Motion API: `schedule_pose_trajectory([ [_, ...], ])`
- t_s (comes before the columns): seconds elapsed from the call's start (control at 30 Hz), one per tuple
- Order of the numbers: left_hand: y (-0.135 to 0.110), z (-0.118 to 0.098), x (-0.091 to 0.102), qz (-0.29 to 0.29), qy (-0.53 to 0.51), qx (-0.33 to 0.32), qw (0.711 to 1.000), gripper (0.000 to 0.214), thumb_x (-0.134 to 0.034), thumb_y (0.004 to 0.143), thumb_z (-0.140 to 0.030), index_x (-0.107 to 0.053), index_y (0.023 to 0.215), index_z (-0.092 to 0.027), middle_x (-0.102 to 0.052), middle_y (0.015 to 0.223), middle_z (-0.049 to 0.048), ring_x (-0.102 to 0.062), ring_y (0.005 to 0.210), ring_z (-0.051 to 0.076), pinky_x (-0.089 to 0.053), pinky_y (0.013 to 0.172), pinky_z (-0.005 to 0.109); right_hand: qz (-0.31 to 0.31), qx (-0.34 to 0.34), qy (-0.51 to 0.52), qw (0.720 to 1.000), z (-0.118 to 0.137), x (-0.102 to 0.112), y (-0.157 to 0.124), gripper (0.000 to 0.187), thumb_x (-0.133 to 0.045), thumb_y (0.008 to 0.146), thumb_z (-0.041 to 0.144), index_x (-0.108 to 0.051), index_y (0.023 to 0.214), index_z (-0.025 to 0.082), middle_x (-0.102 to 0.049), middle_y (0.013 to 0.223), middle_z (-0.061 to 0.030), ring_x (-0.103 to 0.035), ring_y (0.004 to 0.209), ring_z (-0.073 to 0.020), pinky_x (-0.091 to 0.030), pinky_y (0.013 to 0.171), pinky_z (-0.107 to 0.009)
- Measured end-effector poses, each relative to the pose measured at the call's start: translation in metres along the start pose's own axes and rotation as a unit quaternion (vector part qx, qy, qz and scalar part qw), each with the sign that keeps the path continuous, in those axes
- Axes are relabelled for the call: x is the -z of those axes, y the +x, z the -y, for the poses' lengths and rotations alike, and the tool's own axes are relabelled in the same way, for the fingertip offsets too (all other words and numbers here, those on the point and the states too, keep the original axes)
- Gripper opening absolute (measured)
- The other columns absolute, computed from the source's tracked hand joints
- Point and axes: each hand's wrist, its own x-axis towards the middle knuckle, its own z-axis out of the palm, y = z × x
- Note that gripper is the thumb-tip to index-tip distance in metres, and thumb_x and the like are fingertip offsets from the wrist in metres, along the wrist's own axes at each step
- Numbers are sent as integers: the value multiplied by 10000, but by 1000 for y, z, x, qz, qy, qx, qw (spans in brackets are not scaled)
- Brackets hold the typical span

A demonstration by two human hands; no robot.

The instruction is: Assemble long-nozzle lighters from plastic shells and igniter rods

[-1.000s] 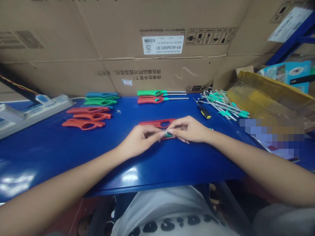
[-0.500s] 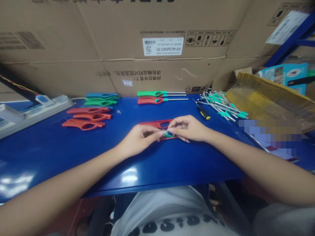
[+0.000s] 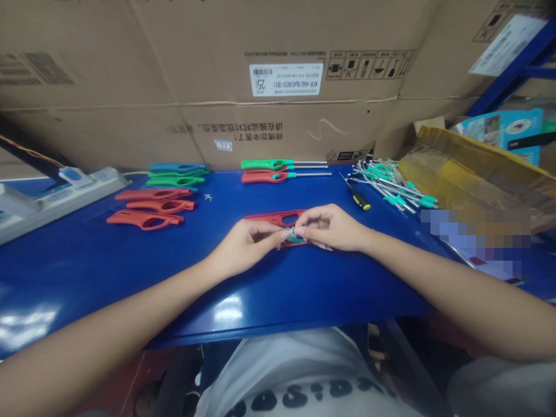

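Observation:
My left hand [image 3: 248,244] and my right hand [image 3: 329,227] meet over the middle of the table, thumbs and fingers pinched together. Between their fingertips is a small teal lighter part [image 3: 296,237], with what look like thin pale wires at its left end. Just beneath and behind it lie two red lighter shell halves [image 3: 264,218], one behind the other. The nearer half is mostly covered by my hands. Fine details at the fingertips are too small to make out.
Red lighter handles [image 3: 145,219] and green and blue ones [image 3: 176,180] lie at left, near a power strip [image 3: 93,185]. Finished-looking lighters [image 3: 264,175] lie at the back. A screwdriver [image 3: 359,200], metal rods with teal parts [image 3: 397,188] and a carton [image 3: 478,174] are at right.
My hands stay nearly in place over the red shell halves, fingertips shifting only slightly around the teal part. The camera view has tilted a little.

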Motion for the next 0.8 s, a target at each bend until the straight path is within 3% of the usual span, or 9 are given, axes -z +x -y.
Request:
schedule_pose_trajectory([
  [0.3, 1, 2, 1, 4, 6, -1, 1000, 369, -675, 879, -469, -795, 905, -121, -762, 815, 75, -636, 708, 169, -456, 656, 262, -11, -11, -2, 1000, 1, 0, 0, 380, -744, 840, 494, -670, 864, 122, -536, 481, 55, -439, 372, -61, -331, 351, -183],
  [0.8, -2, 2, -2, 3, 6, -1, 1000, 339, -685, 884, -445, -821, 920, -136, -754, 762, 40, -601, 649, 130, -424, 601, 221, -8, -10, 4, 1000, 0, -4, 1, 357, -748, 838, 466, -669, 859, 118, -604, 613, 23, -467, 417, -49, -366, 398, -195],
])
